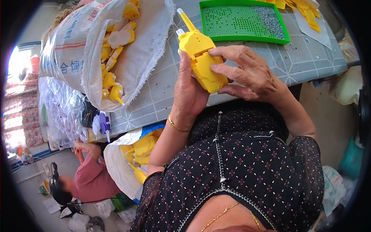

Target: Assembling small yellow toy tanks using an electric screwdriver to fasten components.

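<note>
A yellow plastic toy casing (208, 72), shaped like a walkie-talkie, is held up over the table's near edge. White tips show on its long antenna-like rod and on a short stub beside it; a slot crosses its upper face. My left hand (188, 89) is wrapped around the casing from the left and below, its thumb along the side. From the right, my right hand (249, 73) grips the lower part, two fingertips pressing on its face and the thumb near the bottom end. The casing's underside is hidden.
Left on the table (154, 98), a white woven sack (67, 50) spills yellow parts. A green tray (241, 23) of small grey pieces lies beyond my hands, yellow pieces (309, 17) at far right. Another sack (116, 158) stands by my left arm; a person in pink (94, 178) works nearby.
</note>
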`<state>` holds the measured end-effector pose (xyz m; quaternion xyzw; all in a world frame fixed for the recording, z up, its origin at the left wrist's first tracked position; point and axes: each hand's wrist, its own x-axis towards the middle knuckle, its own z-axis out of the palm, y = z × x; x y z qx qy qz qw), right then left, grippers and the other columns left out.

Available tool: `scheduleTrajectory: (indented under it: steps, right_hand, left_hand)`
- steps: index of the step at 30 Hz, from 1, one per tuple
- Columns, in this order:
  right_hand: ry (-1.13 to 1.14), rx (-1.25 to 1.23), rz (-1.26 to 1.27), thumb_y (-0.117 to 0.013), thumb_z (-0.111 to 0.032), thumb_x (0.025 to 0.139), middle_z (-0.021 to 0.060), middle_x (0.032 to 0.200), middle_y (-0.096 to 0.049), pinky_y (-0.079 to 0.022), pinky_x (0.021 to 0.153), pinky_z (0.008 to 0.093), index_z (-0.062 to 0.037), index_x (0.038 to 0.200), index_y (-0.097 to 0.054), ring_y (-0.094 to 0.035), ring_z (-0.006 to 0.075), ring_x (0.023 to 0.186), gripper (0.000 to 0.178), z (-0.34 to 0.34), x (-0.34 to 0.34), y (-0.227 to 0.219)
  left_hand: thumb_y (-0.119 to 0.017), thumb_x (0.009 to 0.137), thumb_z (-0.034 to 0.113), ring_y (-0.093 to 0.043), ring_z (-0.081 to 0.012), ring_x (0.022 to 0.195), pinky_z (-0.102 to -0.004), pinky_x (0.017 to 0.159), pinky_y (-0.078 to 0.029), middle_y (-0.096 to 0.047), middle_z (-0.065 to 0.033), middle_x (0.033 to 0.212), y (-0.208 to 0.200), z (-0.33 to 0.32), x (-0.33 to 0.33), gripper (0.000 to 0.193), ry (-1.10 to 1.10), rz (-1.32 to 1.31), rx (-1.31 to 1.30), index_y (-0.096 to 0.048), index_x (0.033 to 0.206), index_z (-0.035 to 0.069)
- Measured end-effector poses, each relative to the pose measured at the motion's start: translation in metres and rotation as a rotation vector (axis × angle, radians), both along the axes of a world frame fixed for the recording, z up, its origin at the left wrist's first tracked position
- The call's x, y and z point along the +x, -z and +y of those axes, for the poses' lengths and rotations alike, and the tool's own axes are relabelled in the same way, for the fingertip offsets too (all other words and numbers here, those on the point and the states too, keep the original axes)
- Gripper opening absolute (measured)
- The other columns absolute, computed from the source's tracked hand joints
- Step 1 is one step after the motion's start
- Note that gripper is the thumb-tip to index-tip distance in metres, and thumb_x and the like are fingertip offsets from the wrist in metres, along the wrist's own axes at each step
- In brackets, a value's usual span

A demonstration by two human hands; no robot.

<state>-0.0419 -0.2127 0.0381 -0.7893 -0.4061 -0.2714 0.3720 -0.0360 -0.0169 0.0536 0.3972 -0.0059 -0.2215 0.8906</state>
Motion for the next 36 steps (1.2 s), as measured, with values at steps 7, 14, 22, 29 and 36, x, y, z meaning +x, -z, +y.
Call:
scheduleTrajectory:
  steps: [7, 14, 22, 29, 36]
  right_hand:
    - [-0.028, 0.050, 0.068, -0.088, -0.017, 0.072, 0.0174, 0.137, -0.060, -0.051, 0.099, 0.0440, -0.0086, 0.130, -0.063, -0.062, 0.0355, 0.118, 0.063, -0.003, -0.002, -0.001]
    - [-0.039, 0.115, 0.130, -0.089, -0.012, 0.065, 0.0157, 0.134, -0.061, -0.052, 0.096, 0.0418, -0.0103, 0.128, -0.065, -0.062, 0.0332, 0.113, 0.067, -0.005, -0.002, -0.001]
    - [0.017, 0.094, 0.099, -0.089, -0.018, 0.070, 0.0155, 0.134, -0.060, -0.050, 0.099, 0.0432, -0.0124, 0.132, -0.066, -0.060, 0.0321, 0.116, 0.067, -0.007, -0.006, 0.002]
    - [0.149, -0.027, 0.250, -0.084, -0.027, 0.081, 0.0122, 0.141, -0.055, -0.044, 0.106, 0.0417, -0.0144, 0.145, -0.060, -0.057, 0.0294, 0.125, 0.069, 0.008, -0.007, 0.021]
    - [0.116, 0.152, 0.417, -0.077, -0.012, 0.086, 0.0144, 0.140, -0.055, -0.044, 0.109, 0.0406, -0.0064, 0.141, -0.061, -0.056, 0.0304, 0.128, 0.057, 0.002, -0.001, 0.018]
  left_hand:
    - [-0.034, 0.105, 0.067, -0.063, -0.0272, 0.119, -0.0504, 0.094, -0.058, -0.058, -0.0126, 0.134, 0.001, 0.003, 0.001, 0.072, 0.092, 0.007, 0.010, -0.042, 0.147, 0.009]
    - [-0.033, 0.106, 0.066, -0.065, -0.0295, 0.115, -0.0516, 0.092, -0.060, -0.057, -0.0129, 0.135, 0.001, 0.000, 0.001, 0.072, 0.139, 0.002, 0.005, -0.040, 0.149, 0.009]
    - [-0.035, 0.108, 0.061, -0.058, -0.0260, 0.127, -0.0456, 0.104, -0.051, -0.055, -0.0121, 0.142, 0.004, 0.001, -0.002, 0.067, 0.041, -0.017, 0.126, -0.037, 0.152, 0.011]
    - [-0.035, 0.109, 0.057, -0.058, -0.0270, 0.129, -0.0457, 0.107, -0.051, -0.054, -0.0134, 0.144, 0.019, 0.003, 0.004, 0.066, 0.017, -0.080, 0.116, -0.037, 0.152, 0.007]
    - [-0.043, 0.108, 0.056, -0.067, -0.0210, 0.114, -0.0358, 0.085, -0.060, -0.064, -0.0130, 0.132, 0.003, 0.014, 0.000, 0.063, 0.067, -0.023, 0.418, -0.053, 0.141, 0.003]
